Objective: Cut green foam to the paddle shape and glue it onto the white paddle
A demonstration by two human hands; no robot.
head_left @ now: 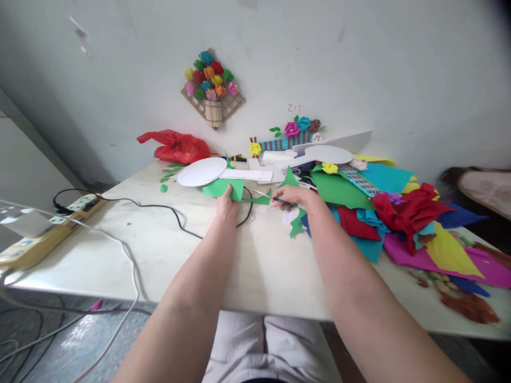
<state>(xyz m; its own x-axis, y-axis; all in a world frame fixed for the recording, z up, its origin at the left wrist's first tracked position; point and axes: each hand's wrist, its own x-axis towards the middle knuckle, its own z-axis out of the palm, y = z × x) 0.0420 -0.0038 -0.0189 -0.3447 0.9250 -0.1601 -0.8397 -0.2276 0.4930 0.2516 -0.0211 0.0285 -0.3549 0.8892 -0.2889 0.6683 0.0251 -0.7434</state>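
Note:
My left hand (227,204) pinches a piece of green paper (217,188) by its near edge, over the middle of the table. To its right, my right hand (288,197) is closed on a pair of scissors (260,192), whose thin blades point left toward the paper. A narrow green strip lies by the blades. Just beyond the green paper rests a white paddle-shaped cutout (203,172) with a round head and a straight handle. Green scraps (297,223) lie below my right hand. My fingers partly hide the scissor handles.
A black cable (171,208) crosses the table from a yellow power strip (51,230) at the left. Coloured paper sheets (343,189) and crumpled red paper (419,210) pile up on the right. A red plastic bag (181,147) sits at the back, near small green leaf cutouts (164,188).

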